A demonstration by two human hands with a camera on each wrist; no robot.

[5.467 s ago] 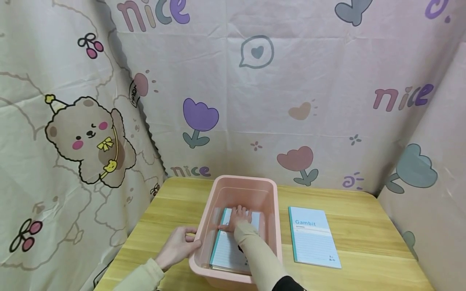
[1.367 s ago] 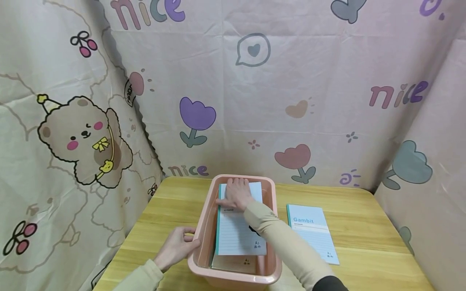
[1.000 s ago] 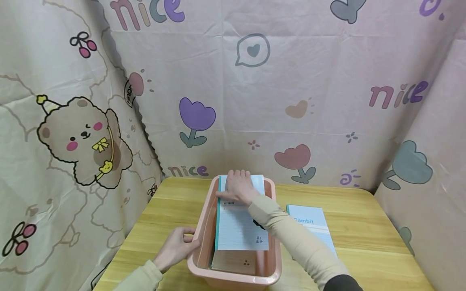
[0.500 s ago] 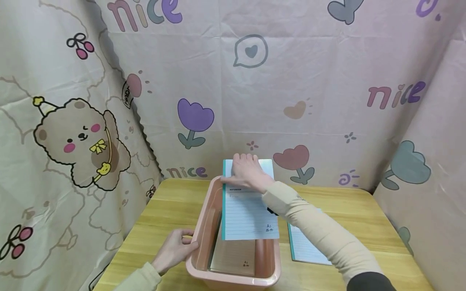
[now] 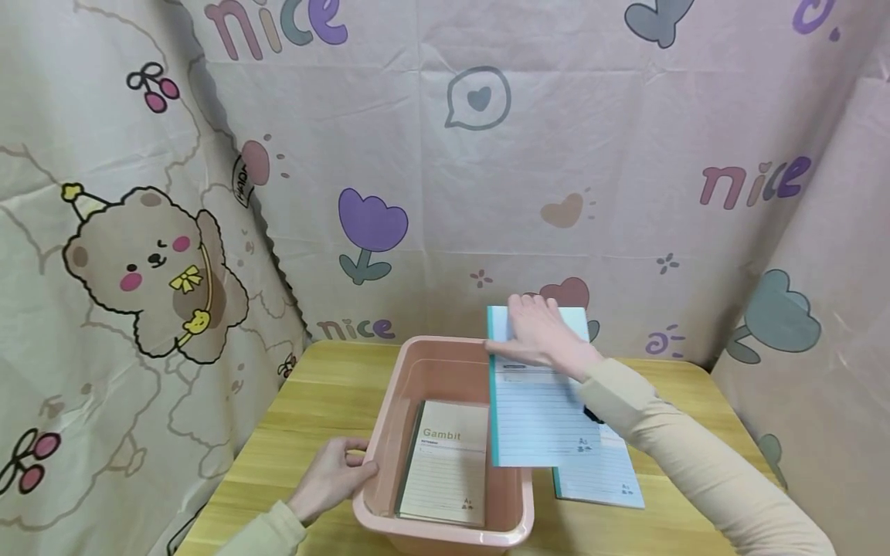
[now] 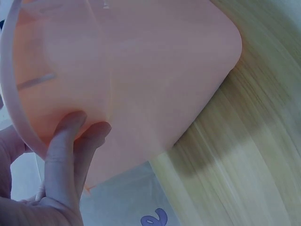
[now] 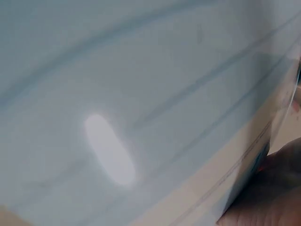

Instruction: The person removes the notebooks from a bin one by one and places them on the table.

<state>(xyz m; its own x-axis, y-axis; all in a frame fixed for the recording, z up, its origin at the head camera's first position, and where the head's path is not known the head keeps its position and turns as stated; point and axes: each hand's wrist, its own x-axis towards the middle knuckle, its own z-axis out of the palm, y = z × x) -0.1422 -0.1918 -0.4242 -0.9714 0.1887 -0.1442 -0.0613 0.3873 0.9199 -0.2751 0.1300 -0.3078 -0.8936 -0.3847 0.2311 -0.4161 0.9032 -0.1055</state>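
My right hand (image 5: pixel 545 332) grips a light blue notebook (image 5: pixel 538 417) with a teal spine, its fingers over the top edge and its thumb at the left side. That notebook hangs beside the right rim of a pink plastic bin (image 5: pixel 373 463), overlapping it in the head view; its lined cover (image 7: pixel 108 80) fills the right wrist view. My left hand (image 5: pixel 334 477) pinches the bin's left rim, with two fingers (image 6: pixel 63 155) pressed on the outer wall. Inside the bin lies a cream notebook (image 5: pixel 448 463) marked "Gambit", apparently on top of others.
A second light blue notebook (image 5: pixel 601 479) lies on the wooden table (image 5: pixel 334 386) right of the bin, partly covered by the held one and my sleeve. A printed cloth (image 5: pixel 480 193) hangs behind the table and along both sides.
My right hand has lifted the light blue notebook up out of the bin and carried it right, over the bin's right rim. The cream notebook beneath is uncovered. My left hand stays on the rim.
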